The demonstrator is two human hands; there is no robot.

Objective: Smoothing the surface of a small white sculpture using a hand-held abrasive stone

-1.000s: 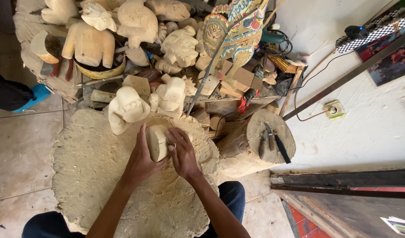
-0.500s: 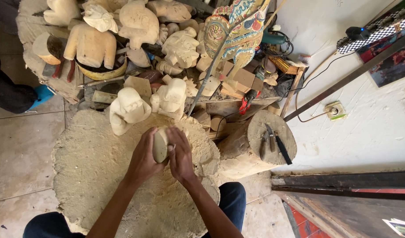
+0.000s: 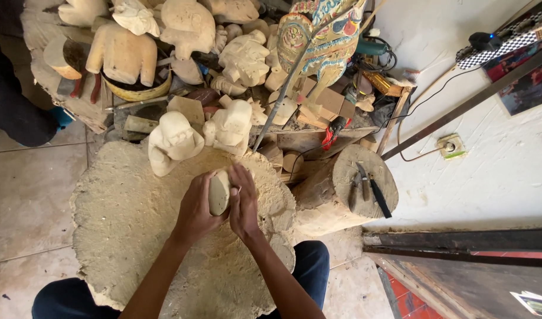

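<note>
A small pale wooden piece (image 3: 219,192), rounded and unfinished, is gripped between both hands above a mat of wood shavings (image 3: 129,236). My left hand (image 3: 195,208) cups its left side. My right hand (image 3: 243,202) presses against its right side, fingers curled over the top; whether it also holds a small tool is hidden. Two rough pale carved figures (image 3: 175,142) (image 3: 231,125) stand just beyond the hands on the mat's far edge.
A log stump (image 3: 348,189) at the right carries two dark-handled tools (image 3: 368,188). Behind lie several unfinished carvings (image 3: 241,56), a painted carved figure (image 3: 318,41), wood blocks and cables. A person in dark clothing (image 3: 14,112) is at the far left. A white wall with a socket (image 3: 449,146) is at the right.
The wooden piece has been turned in the hands, from showing a broad face to showing a narrower side. Both hands stay on it in the same spot.
</note>
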